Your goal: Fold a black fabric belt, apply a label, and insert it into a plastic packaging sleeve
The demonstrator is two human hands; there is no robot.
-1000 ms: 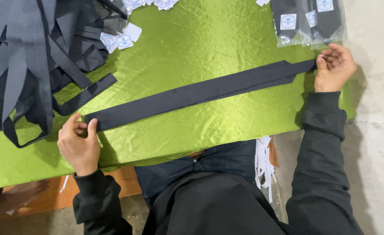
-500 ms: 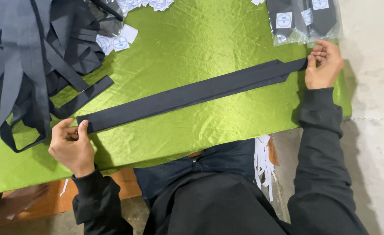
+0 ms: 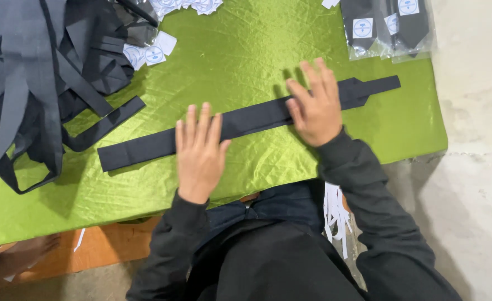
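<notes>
Hands point(image 3: 201, 150) flatten long black strip point(image 3: 145, 146).

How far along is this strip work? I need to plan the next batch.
Done: a few bagged dark pieces lie at the far right corner of the green cloth. In hand: one long black strip lies flat, with the left hand and right hand pressed open on it. Left: a big tangled pile of black strips and loose white labels.

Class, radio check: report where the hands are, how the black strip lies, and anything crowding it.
Left hand and right hand flat, open, on the strip. Black strip lies stretched across the green cloth. Pile of black strips touches its left end.
</notes>
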